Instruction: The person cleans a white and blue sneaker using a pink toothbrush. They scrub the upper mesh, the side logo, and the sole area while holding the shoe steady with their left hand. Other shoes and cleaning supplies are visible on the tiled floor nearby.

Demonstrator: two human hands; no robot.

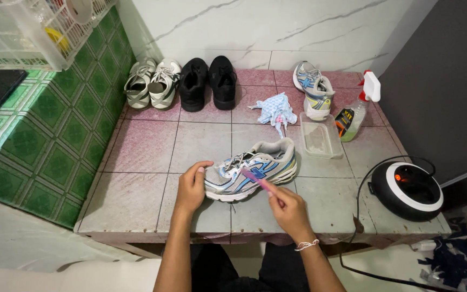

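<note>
My left hand (pixel 191 188) clamps the sneaker's (pixel 251 169) toe while my right hand (pixel 289 208), closed on the pink brush (pixel 258 180), should scrub with short, light strokes.

Six shoes: a grey pair (pixel 152 82) and a black pair (pixel 208 82) at top, one sneaker (pixel 314 89) upper right, one sneaker (pixel 252 168) at centre. One cloth (pixel 274 110), one tray (pixel 319 136), one spray bottle (pixel 357 111), one toothbrush (pixel 258 180).
</note>
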